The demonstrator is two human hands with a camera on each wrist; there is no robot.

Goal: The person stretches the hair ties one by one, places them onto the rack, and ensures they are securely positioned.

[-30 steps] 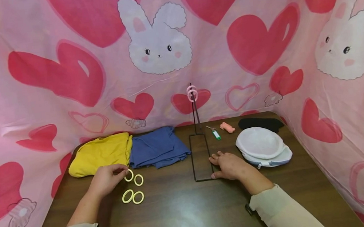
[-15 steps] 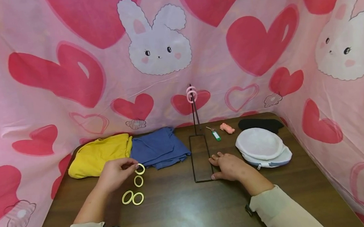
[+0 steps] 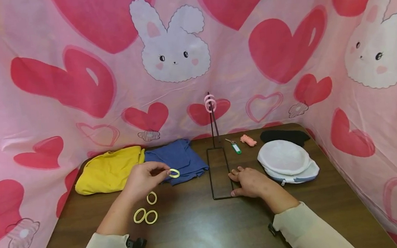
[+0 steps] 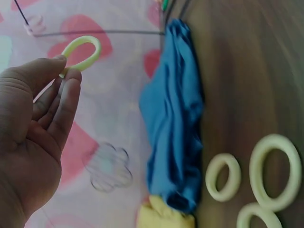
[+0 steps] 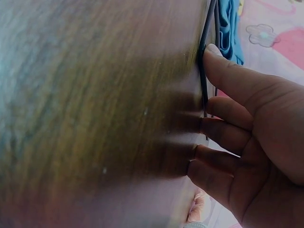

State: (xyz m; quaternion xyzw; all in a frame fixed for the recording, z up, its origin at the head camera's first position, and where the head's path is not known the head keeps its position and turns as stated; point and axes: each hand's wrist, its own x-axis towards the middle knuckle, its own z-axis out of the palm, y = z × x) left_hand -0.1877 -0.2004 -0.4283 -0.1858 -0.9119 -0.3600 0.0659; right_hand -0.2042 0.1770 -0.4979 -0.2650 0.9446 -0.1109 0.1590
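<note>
Left hand [image 3: 145,180] pinches a yellow ring [image 3: 175,176] jutting rightward; right hand [image 3: 250,181], unclenched, touches a black frame [image 3: 210,174], long axis pointing away.

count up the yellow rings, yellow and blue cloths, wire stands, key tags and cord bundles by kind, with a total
Yellow rings: 4 (one pinched in the left hand, three on the table)
Cloths: 2 (one yellow, one blue)
Wire stand: 1
Key tag: 1
Cord bundle: 1
Total: 9
</note>
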